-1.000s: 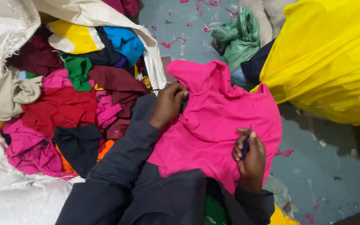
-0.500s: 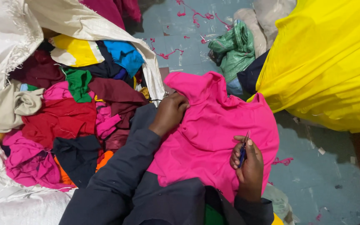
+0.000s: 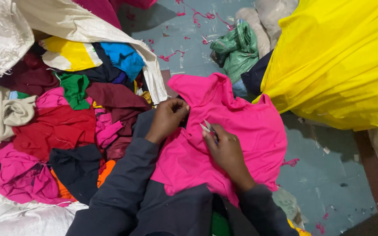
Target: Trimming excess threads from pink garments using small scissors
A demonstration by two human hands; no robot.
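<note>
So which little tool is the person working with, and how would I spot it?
Start at the bright pink garment spread over the person's lap. On its middle rests the right hand, and the small metal snips poke from its fingers: the only shiny thing among all that cloth.

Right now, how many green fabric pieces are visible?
2: a bright green cloth piece in the open white woven sack, and a crumpled pale green bundle on the floor. Others may be buried.

Bright, even light; soft shadows, sharp focus, no glare.
</note>
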